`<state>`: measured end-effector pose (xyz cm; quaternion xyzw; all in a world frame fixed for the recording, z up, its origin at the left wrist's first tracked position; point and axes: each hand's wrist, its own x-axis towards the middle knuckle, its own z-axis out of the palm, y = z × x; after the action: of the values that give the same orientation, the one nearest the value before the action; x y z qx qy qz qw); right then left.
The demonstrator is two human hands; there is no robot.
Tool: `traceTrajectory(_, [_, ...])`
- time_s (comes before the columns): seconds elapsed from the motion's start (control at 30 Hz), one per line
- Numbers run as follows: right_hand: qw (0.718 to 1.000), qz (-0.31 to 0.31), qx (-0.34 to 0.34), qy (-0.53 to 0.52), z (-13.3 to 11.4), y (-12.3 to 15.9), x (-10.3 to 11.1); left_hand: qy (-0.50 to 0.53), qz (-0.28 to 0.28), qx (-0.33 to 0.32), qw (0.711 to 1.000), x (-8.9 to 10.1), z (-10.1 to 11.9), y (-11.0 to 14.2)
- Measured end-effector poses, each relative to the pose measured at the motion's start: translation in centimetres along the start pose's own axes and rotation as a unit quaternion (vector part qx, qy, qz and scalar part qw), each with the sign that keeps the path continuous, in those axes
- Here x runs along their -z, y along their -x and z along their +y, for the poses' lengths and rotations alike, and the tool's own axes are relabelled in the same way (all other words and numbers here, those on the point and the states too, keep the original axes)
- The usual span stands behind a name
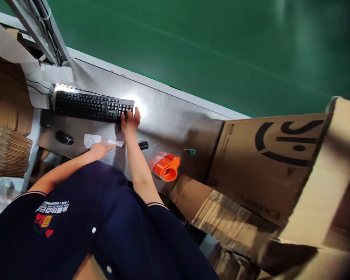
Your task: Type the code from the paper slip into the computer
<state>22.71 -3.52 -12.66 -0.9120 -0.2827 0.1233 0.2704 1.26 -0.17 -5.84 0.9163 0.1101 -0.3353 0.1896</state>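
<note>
My right hand [130, 121] rests on the number pad at the right end of a black keyboard [90, 105], fingers spread over the keys and holding nothing. My left hand [99, 150] lies on the steel table [169, 116] close to my body. Its index finger is stretched out and touches a small white paper slip [116, 142]; the other fingers are loosely curled. My dark blue shirt fills the lower left of the view.
Near the left hand are a black mouse [64, 137] and a white card [91, 140]. A black pen-like object [143, 145], an orange tape dispenser [167, 167] and a small teal item [191, 151] lie to the right. Large cardboard boxes [268, 155] crowd the right; flat cardboard [6, 151] is stacked left.
</note>
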Motion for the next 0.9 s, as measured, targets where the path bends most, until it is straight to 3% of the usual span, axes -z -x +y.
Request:
traceTrajectory(0.17, [1.0,-0.005,0.003,0.012,0.2,3.6,0.7,0.008,0.015,-0.001,1.0,-0.1,0.1,0.1])
traceTrajectory(0.3, [0.999,-0.017,-0.002,0.028,-0.4,4.3,0.8,0.015,0.024,0.006,1.0,-0.3,0.1,-0.1])
traceTrajectory(0.53, [0.972,-0.124,0.197,0.018,-5.3,2.5,-0.8,0.038,0.019,0.011,0.999,-0.9,0.2,-0.1])
traceTrajectory(0.67, [0.964,-0.153,0.214,0.029,-8.4,1.4,-1.6,0.042,0.016,0.01,0.999,-0.2,0.2,-0.2])
traceTrajectory(0.8, [0.978,-0.087,0.19,0.001,-10.7,0.0,0.7,0.032,0.042,0.003,0.999,0.4,0.9,0.0])
traceTrajectory(0.83, [0.981,-0.068,0.182,-0.024,-10.8,-0.2,1.6,0.053,0.026,0.002,0.998,-0.1,1.1,-0.1])
traceTrajectory(0.9, [0.981,-0.059,0.163,-0.09,-10.1,0.1,3.1,0.07,0.05,-0.004,0.996,-1.6,1.3,-1.3])
